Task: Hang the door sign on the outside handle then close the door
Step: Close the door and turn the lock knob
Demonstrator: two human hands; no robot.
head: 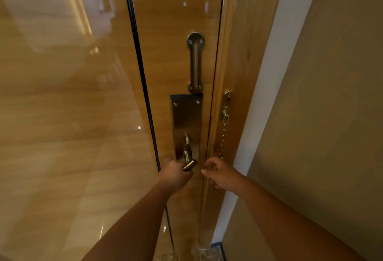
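A glossy wooden door [170, 22] fills the middle of the head view, its edge against the wooden frame [238, 53]. My left hand [174, 174] is closed around the brass lever handle [189, 165] at the bottom of a dark metal lock plate [185, 119]. My right hand [220, 174] hovers just right of the handle at the door's edge, fingers curled loosely and holding nothing. No door sign is visible from this side.
A brass slide track [195, 63] for the chain is screwed to the door above the lock plate. A brass security chain [223, 128] hangs loose from the frame. A beige wall [321, 115] stands to the right, a glossy wood panel [62, 115] to the left.
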